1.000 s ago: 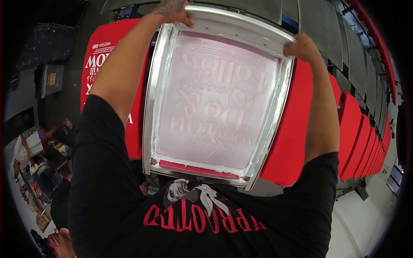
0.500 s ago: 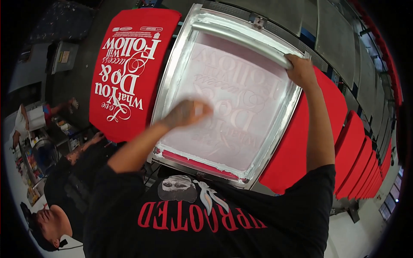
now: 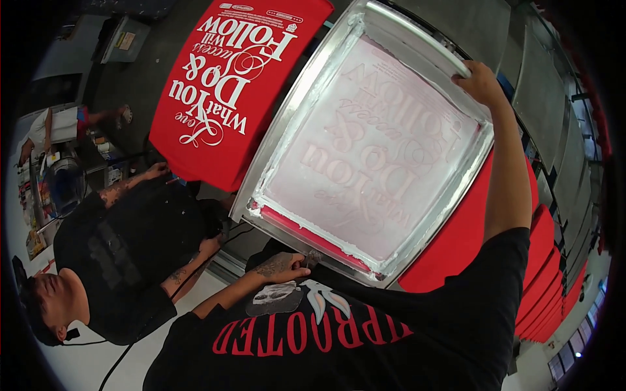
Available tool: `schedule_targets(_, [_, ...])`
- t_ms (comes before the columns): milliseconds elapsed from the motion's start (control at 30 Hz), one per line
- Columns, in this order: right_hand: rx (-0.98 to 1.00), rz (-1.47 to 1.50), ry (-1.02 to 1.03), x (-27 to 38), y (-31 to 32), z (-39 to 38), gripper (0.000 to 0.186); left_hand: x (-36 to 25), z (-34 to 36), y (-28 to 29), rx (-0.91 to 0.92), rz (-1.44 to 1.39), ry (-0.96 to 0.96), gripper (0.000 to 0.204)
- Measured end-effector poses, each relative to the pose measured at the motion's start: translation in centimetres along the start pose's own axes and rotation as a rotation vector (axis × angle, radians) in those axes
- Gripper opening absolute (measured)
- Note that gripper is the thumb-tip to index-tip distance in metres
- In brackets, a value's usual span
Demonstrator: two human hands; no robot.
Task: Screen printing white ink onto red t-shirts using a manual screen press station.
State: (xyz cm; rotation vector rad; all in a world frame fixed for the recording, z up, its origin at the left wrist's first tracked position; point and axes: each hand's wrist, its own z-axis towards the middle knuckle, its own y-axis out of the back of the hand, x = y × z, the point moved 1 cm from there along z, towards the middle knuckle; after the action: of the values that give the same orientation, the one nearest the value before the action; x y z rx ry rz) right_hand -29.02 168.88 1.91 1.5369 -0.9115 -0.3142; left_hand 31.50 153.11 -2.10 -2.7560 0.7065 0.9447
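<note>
Head view, now. Right arm extended to the far side. Right hand (image 3: pixel 480 85) wrapped around the end of a long metal squeegee bar (image 3: pixel 427 36), grip clenched on it. Bar lies across the far end of a metal screen frame (image 3: pixel 300 88).

Left hand (image 3: pixel 282 266) down at the frame's near edge, in front of the person's chest, fingers bent at a small metal clamp (image 3: pixel 313 259). Cannot tell whether that grip is closed on the clamp or only resting against it.

Frame sits over red cloth, askew in view. Pale mesh (image 3: pixel 372 150) inside shows a faint lettering design; white ink (image 3: pixel 385 267) thick along its borders. To its left, a red shirt (image 3: pixel 225 98) with white lettering; to its right, a row of red shirts (image 3: pixel 456 228), no print visible on them. Co-worker (image 3: pixel 124 247) at lower left.

Changed: a second ago both hands were on the bar; half a second ago the left was a blur over the mesh. Now it is at the near edge, right hand alone on the bar. Printed shirt and co-worker more fully in view. My reading: the bar stroke is paused or finished, and attention has passed to the frame itself.
</note>
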Motion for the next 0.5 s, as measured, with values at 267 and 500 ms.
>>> schedule_targets(267, [-0.106, -0.031, 0.041, 6.0, -5.9, -9.4, 0.036, 2.5, 0.8, -0.9, -0.203, 0.091, -0.277, 0.042])
schedule_targets(500, [0.100, 0.001, -0.238, 23.3, -12.3, -27.8, 0.035, 2.2, 1.5, -1.0, -0.209, 0.183, -0.351, 0.040])
